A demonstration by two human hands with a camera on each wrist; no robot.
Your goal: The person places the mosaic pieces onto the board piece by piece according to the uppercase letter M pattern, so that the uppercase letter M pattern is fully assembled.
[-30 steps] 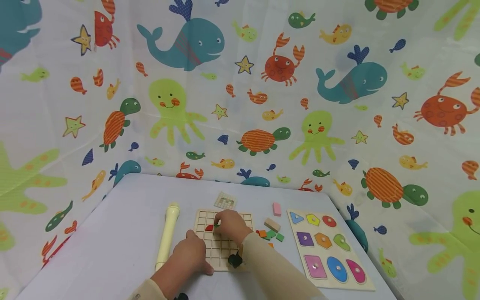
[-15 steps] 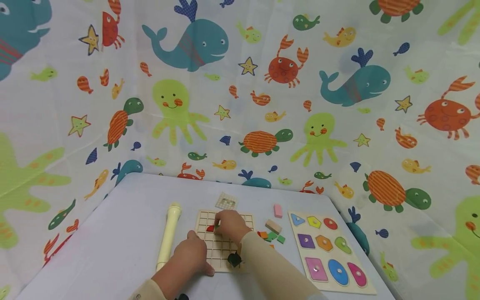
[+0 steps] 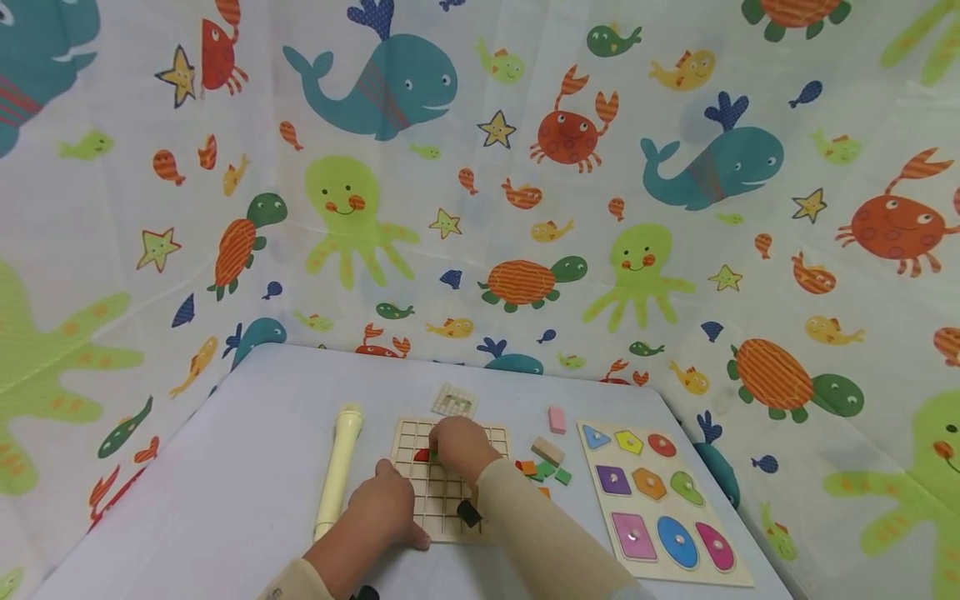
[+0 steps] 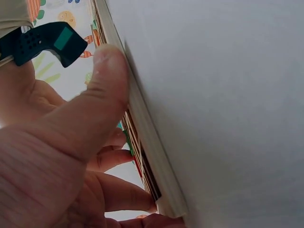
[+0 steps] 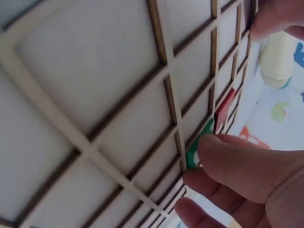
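Observation:
In the head view a wooden grid board (image 3: 442,504) lies on the white table. My left hand (image 3: 381,504) grips its near left corner. In the left wrist view the thumb (image 4: 110,71) lies along one edge of the board, with the fingers round on the adjoining side. My right hand (image 3: 460,446) is over the far part of the grid. Its thumb and fingers pinch a small green tile (image 5: 192,154) at the grid, partly hidden by the thumb; whether it sits fully in a cell I cannot tell. Beside it lies a red tile (image 5: 224,110).
Left of the board lies a pale yellow tube (image 3: 339,471). Behind it is a smaller grid plate (image 3: 454,402). To the right are a pink block (image 3: 557,420), a plain wooden block (image 3: 548,451), several green tiles (image 3: 562,477) and orange ones (image 3: 529,467), then a shape puzzle board (image 3: 618,505).
The right wrist has turned slightly over the grid while its fingers stay at the green tile. My left hand stays at the board's corner. The head view has shifted a little.

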